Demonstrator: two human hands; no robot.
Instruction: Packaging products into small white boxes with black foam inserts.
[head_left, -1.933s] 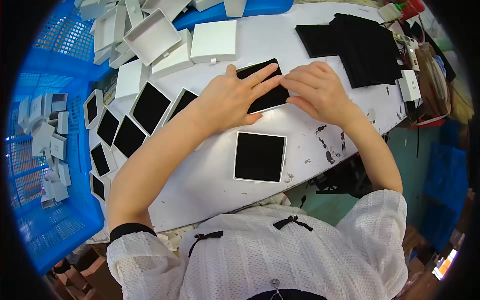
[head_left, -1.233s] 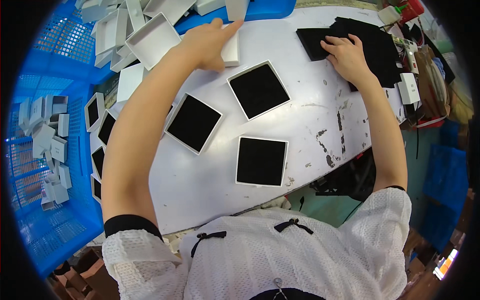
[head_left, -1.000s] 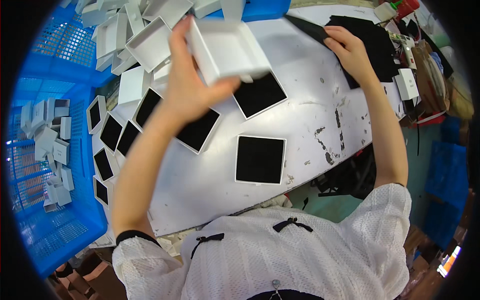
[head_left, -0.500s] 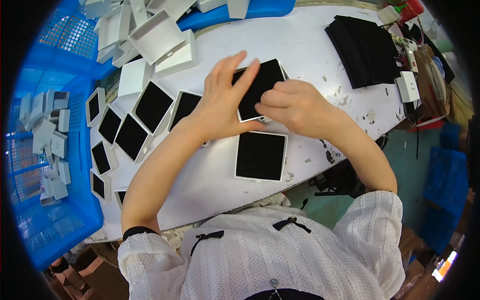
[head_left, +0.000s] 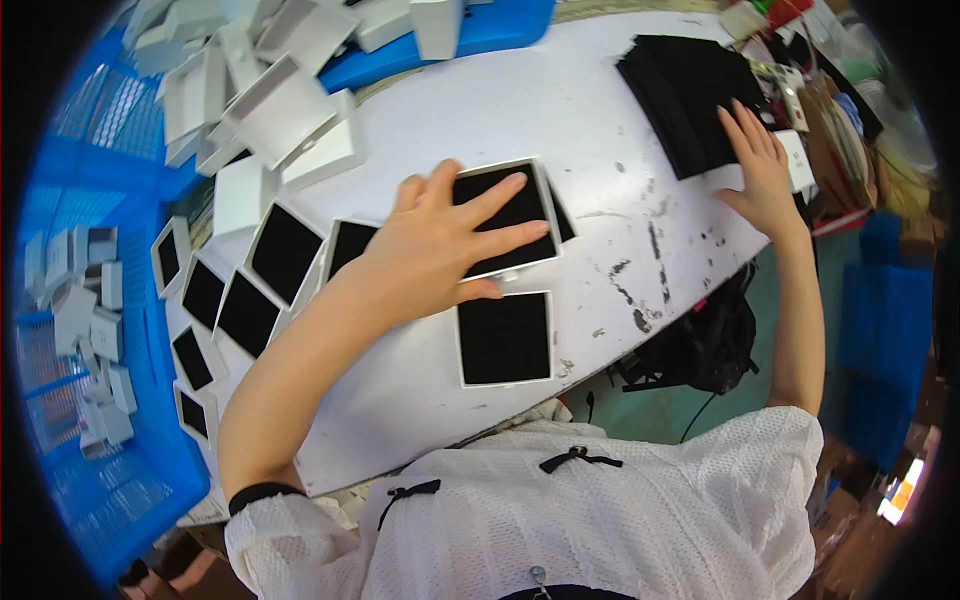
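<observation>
1. Centre of the frame: the square white box [head_left: 520,207] with a black insert sits over another lined box [head_left: 562,212], whose dark edge peeks out at the right. Resting like that, it could slide off or rock if pressed near one side.
2. Here's the left hand [head_left: 432,240], fingers splayed across that top box, thumb down by its lower edge. No closed grip here; a sideways push could skew the box or rumple its black surface.
3. Just below, another black-lined box [head_left: 505,340] lies close to the thumb; a careless sweep could knock it towards the table's front edge.
4. Over to the upper right, the right hand [head_left: 762,180] spreads at the black stack [head_left: 690,105], thumb well apart from the fingers. Nothing looks pinched; whether the fingertips press down, I can't tell. Layers that cling could come up together, or the pile could fan out.
5. Upper left, loose white trays [head_left: 280,108] lean in a heap; a bumped one could topple.
</observation>
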